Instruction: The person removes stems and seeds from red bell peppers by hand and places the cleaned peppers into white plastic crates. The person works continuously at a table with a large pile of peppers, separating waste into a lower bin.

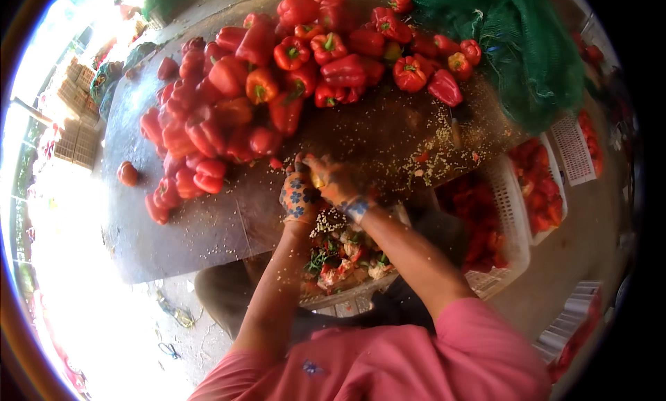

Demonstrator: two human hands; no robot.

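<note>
My left hand point(300, 195), in an orange glove with blue flowers, is at the table's near edge beside my right hand point(333, 180), gloved alike and blurred. Between them shows a small yellowish piece point(316, 179), probably part of a pepper; the fingers hide most of it. Whether the left fingers grip it too cannot be told. Under my hands, a container point(348, 296) between the knees holds pepper cores, stems and seeds. Beyond the hands, a large heap of red bell peppers point(255, 44) covers the back and left of the table point(208, 239). Seeds lie scattered on the tabletop.
A knife point(456, 133) with a wooden handle lies at the right of the table. Green netting point(536, 63) hangs over the back right corner. White plastic crates point(512, 219) with red pepper pieces stand on the floor at right. Stacked crates point(78, 115) stand far left.
</note>
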